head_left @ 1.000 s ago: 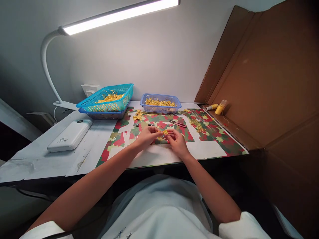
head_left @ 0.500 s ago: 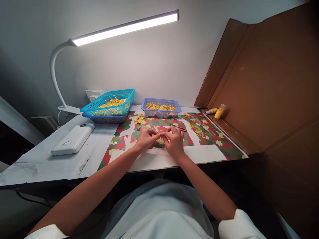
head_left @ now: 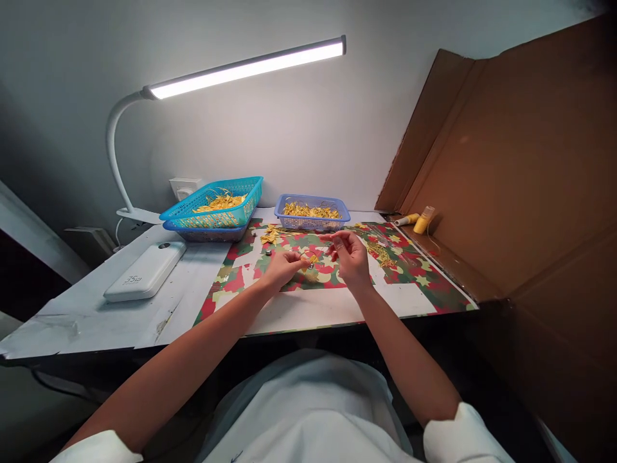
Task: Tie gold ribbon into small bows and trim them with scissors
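Observation:
My left hand (head_left: 283,269) is closed in a pinch over the middle of the patterned mat. Between its thumb and forefinger is a thin gold ribbon (head_left: 314,258), with a loop standing up and a small shiny bit by the fingertips. To the right, my right hand (head_left: 354,258) is raised off the mat, apart from the left. Its fingers are curled with the thumb against them; what they hold, if anything, is too small to make out. Loose gold ribbon pieces (head_left: 270,234) lie beyond my left hand. A tangle of gold cord (head_left: 380,253) lies right of my right hand.
A turquoise basket (head_left: 168,212) of gold ribbon pieces rests on a blue one at back left. Another blue basket (head_left: 312,222) stands behind my hands. A white power bank (head_left: 144,272), desk lamp (head_left: 248,69), yellow glue bottle (head_left: 424,220) and cardboard wall (head_left: 482,161) surround the mat.
My hands were together at the gold ribbon. My right hand has moved away to the right and up, while my left hand keeps its pinch. The pink-handled tool beside it no longer shows clearly.

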`<act>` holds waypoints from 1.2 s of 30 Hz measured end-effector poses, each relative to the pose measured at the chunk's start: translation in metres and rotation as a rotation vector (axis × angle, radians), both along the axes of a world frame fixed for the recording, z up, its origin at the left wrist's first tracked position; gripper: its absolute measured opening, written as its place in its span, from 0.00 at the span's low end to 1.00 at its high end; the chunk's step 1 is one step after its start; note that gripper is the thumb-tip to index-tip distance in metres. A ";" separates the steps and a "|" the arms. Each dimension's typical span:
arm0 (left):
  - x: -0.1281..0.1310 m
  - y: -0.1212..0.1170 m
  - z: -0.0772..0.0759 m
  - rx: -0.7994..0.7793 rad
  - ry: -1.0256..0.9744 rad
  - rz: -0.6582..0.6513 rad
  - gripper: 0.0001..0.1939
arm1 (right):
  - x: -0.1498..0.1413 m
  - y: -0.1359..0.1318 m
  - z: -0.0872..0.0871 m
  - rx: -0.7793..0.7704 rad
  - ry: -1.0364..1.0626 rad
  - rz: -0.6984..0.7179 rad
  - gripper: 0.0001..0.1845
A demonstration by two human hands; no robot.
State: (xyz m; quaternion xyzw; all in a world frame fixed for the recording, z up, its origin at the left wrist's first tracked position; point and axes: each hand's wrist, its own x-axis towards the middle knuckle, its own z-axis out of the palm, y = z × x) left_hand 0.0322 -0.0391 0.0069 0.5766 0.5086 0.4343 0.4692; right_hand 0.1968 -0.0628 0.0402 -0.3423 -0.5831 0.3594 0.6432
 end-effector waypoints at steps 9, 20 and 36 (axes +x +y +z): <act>0.002 -0.002 0.002 -0.106 -0.079 -0.003 0.13 | 0.005 0.002 0.011 -0.086 0.229 0.148 0.12; 0.002 -0.001 0.000 -0.154 -0.190 -0.019 0.11 | 0.013 -0.007 0.039 0.016 0.215 0.160 0.15; 0.002 0.006 -0.006 -0.200 -0.265 0.032 0.06 | 0.017 -0.028 0.059 0.184 0.142 0.133 0.13</act>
